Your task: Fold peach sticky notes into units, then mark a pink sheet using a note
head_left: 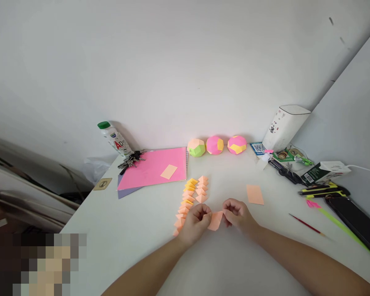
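Observation:
Between my two hands is a small sheet of peach paper (216, 221), held just above the table near its front. My left hand (196, 224) pinches its left edge between thumb and fingers. At the upper right corner, my right hand (238, 216) grips the same paper with closed fingertips. Left of and beyond my left hand runs a column of folded paper pieces (181, 210), peach and yellow. A shorter column of peach folded pieces (202, 190) stands beside it. Flat on the table to the right lies another peach sheet (255, 194).
Three paper balls (215, 145) sit against the wall. Pink sheets (154, 166) with keys (131, 160) and a bottle (115, 139) are at left. At right are a white box-shaped device (285, 128), a yellow-black cutter (323, 190), a thin brush (306, 224) and a black case (354, 224).

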Tool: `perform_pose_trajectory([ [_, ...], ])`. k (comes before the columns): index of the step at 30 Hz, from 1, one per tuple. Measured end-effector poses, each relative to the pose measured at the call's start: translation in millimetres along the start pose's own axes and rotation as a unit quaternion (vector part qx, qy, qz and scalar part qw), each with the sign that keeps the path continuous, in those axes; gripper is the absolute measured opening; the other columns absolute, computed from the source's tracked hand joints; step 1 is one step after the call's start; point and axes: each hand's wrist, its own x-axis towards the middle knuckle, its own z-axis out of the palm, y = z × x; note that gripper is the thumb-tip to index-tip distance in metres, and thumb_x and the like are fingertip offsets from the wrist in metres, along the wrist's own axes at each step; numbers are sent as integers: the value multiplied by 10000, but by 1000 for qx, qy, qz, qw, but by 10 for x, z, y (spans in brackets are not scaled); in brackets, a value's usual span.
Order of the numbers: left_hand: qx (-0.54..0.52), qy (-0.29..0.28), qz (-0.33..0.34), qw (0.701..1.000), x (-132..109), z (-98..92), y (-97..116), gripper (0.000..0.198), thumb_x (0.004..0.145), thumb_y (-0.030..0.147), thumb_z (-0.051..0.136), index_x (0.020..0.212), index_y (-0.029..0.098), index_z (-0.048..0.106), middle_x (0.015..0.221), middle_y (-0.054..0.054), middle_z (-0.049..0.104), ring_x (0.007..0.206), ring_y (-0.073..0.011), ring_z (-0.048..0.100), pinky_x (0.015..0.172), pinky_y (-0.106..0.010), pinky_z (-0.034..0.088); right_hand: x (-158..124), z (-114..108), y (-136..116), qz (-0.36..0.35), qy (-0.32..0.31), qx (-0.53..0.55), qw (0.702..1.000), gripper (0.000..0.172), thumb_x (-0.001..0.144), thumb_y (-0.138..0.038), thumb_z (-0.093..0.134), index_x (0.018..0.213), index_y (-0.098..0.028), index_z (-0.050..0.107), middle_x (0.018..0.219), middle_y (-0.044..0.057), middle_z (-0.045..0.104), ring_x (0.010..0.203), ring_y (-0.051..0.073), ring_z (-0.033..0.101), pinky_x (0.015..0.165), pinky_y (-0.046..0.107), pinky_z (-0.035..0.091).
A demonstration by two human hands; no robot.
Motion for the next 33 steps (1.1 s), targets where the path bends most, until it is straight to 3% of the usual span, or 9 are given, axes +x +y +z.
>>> perform_pose_trajectory([
  [4, -31, 24, -4, 999, 12, -18, 10, 225, 690, 351, 626, 657, 183, 480, 574, 56, 403, 513, -77, 329, 476, -198, 276, 29, -18, -31, 4, 25, 56, 998, 204, 787, -329, 583, 677, -206, 463, 500, -52, 520, 449, 107, 483, 453, 240, 395],
  [9, -14, 13, -4, 1000, 4, -18, 5, 239, 706, 378, 627, 674, 184, 492, 593, 52, 415, 518, -81, 342, 485, -209, 289, 10, -19, 13, -10, -42, 20, 999, 234, 833, -415, 602, 818, -190, 536, 634, -27, 571, 534, 105, 518, 534, 251, 440],
  [15, 4, -17, 1, 1000, 7, -8, -37, 182, 724, 318, 606, 680, 175, 502, 566, 60, 398, 507, -75, 325, 480, -204, 273, -3, -13, 50, -35, -65, -21, 997, 250, 852, -412, 594, 770, -177, 571, 652, -20, 554, 555, 103, 510, 538, 242, 441],
  [26, -100, 40, -19, 994, 4, -18, -79, 235, 757, 359, 618, 708, 188, 465, 586, 77, 416, 470, -60, 374, 448, -188, 340, 22, -29, 54, -31, -19, 36, 999, 311, 832, -463, 604, 725, -189, 502, 590, -39, 539, 498, 94, 484, 503, 239, 414],
  [33, -140, 43, -22, 989, 0, -19, -72, 324, 801, 489, 590, 756, 205, 441, 556, 94, 447, 405, -75, 474, 430, -208, 362, 22, -32, 42, -23, -6, 42, 999, 303, 833, -463, 606, 744, -193, 502, 579, -44, 537, 496, 96, 498, 508, 244, 414],
])
